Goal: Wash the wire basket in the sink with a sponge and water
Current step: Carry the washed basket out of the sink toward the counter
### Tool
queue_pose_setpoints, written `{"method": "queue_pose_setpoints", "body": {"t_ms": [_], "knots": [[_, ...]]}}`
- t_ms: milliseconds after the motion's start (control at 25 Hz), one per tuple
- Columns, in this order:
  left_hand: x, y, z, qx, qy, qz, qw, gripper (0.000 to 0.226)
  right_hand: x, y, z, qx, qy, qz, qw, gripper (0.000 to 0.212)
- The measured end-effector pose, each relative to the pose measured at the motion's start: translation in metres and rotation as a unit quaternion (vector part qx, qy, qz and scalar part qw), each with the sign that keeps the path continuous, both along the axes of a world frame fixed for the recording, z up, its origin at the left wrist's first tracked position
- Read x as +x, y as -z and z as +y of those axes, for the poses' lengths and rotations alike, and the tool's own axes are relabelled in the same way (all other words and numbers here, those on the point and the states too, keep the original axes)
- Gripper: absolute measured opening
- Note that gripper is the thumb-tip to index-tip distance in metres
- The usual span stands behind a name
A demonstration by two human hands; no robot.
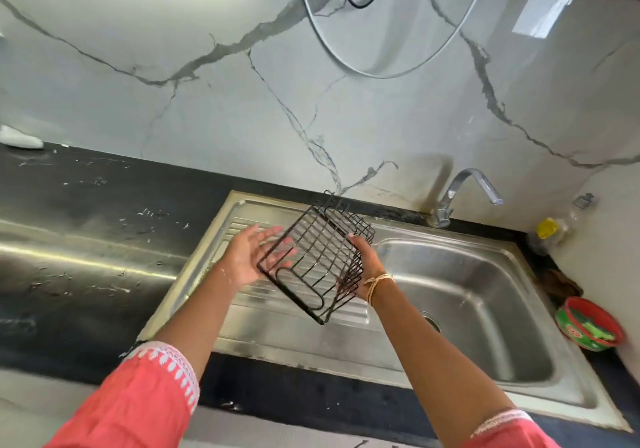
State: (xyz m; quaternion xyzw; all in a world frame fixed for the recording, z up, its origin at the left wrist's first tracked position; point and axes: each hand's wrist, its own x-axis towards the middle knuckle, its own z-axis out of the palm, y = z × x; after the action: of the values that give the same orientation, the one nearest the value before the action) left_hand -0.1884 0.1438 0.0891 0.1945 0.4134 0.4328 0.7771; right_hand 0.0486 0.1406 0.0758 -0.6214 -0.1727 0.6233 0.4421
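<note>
Hands come first in the head view. The right hand (363, 267) holds the black wire basket (318, 264) by its right side, with the fingers curled round the wires. The left hand (256, 257) is spread wide and flat just behind the left side of the basket. It holds nothing, and I cannot tell if it touches the wires. The basket is tipped up in the air over the ridged draining part of the steel sink (346, 350). It is not down in the bowl.

The tap (464, 191) stands at the back, near the wall, and no water comes out of it. A round red and green tub (588, 326) sits on the dark tabletop (86, 239) at the right of the sink. I see no sponge.

I think the washing has not begun. Next, the basket needs to go right, over the bowl and under the tap. Then one hand has to be free to turn on the water and find a sponge.
</note>
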Motion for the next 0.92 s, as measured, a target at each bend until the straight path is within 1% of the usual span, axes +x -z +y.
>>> {"method": "queue_pose_setpoints", "body": {"t_ms": [40,80,120,160,200,240,320,360,480,640,760,920], "knots": [[-0.006,-0.002,0.004,0.007,0.014,0.050,0.999,0.053,-0.002,0.005,0.008,-0.003,0.000,-0.050,0.999,0.109],[-0.008,-0.002,0.004,0.008,0.049,0.124,0.991,0.054,-0.006,0.005,0.013,0.000,-0.001,-0.086,0.996,0.117],[-0.007,-0.001,0.002,0.009,0.076,0.197,0.978,0.056,-0.016,-0.008,0.009,0.016,-0.011,-0.117,0.993,0.117],[-0.002,0.002,-0.001,0.013,0.086,0.247,0.965,0.059,-0.024,-0.017,0.009,0.028,-0.015,-0.139,0.990,0.109],[0.003,0.004,-0.005,0.020,0.082,0.276,0.957,0.060,-0.031,-0.025,0.010,0.038,-0.024,-0.151,0.988,0.099],[0.007,0.008,-0.007,0.029,0.072,0.287,0.955,0.054,-0.036,-0.025,0.016,0.041,-0.031,-0.162,0.985,0.090],[0.010,0.016,-0.008,0.038,0.053,0.275,0.959,0.036,-0.039,-0.019,0.027,0.040,-0.041,-0.188,0.980,0.084],[0.010,0.020,-0.007,0.039,0.050,0.266,0.962,0.034,-0.040,-0.017,0.030,0.036,-0.046,-0.194,0.979,0.084],[0.011,0.034,-0.002,0.045,0.047,0.246,0.967,0.053,-0.038,-0.008,0.037,0.032,-0.048,-0.195,0.979,0.086],[0.013,0.046,0.006,0.066,0.030,0.263,0.962,0.055,-0.042,0.006,0.051,0.039,-0.046,-0.163,0.985,0.085],[0.014,0.049,0.010,0.064,0.016,0.273,0.960,0.043,-0.052,0.015,0.057,0.029,-0.034,-0.163,0.986,0.091],[0.013,0.054,0.016,0.048,0.011,0.279,0.959,0.030,-0.054,0.021,0.061,0.019,-0.023,-0.190,0.981,0.091]]}}
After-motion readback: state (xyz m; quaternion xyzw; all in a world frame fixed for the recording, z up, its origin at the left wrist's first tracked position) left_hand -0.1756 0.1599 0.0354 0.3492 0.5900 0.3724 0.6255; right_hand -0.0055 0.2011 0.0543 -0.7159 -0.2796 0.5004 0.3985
